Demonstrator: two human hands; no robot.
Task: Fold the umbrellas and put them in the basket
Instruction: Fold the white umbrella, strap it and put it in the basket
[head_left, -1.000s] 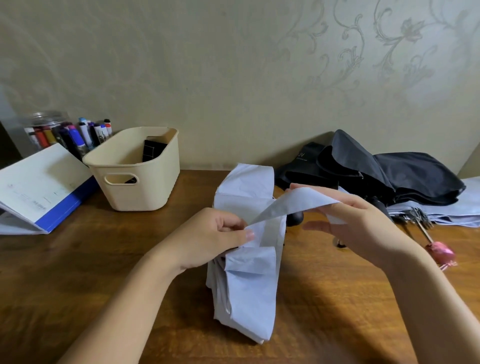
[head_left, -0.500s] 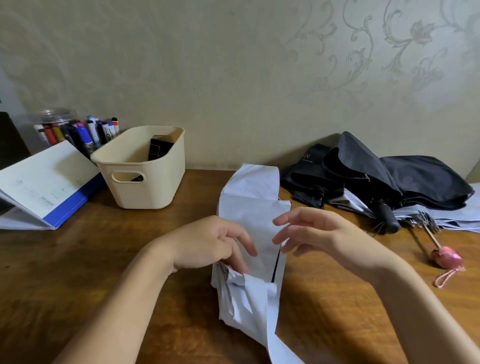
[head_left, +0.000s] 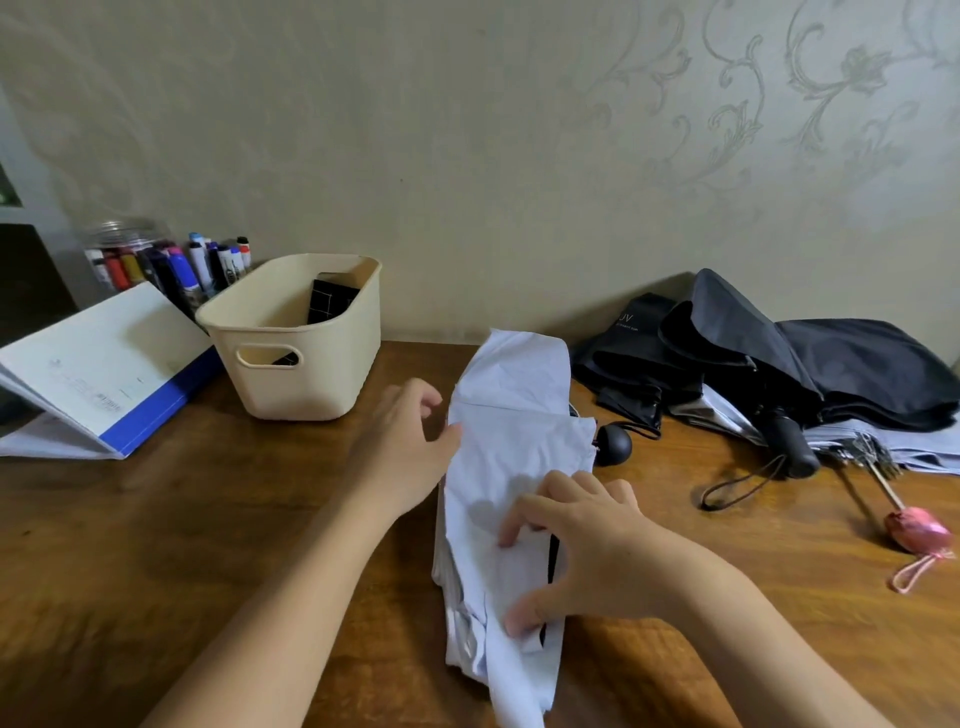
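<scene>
A pale blue umbrella lies lengthwise in the middle of the wooden table, its canopy partly folded flat. My left hand rests against its left edge with fingers spread. My right hand presses down on the lower part of the fabric, thumb and fingers pinching a fold. A cream plastic basket stands at the back left with a dark folded item inside. Black umbrellas lie heaped at the back right, and another pale one with a pink handle lies beside them.
A blue and white binder leans at the far left. A jar of markers stands behind it against the wall. A black round handle lies just right of the pale umbrella. Bare wood shows at the front left.
My right hand let go of the raised flap and came down onto the lower fabric. My left hand shifted up to the umbrella's left edge. The canopy now lies flatter.
</scene>
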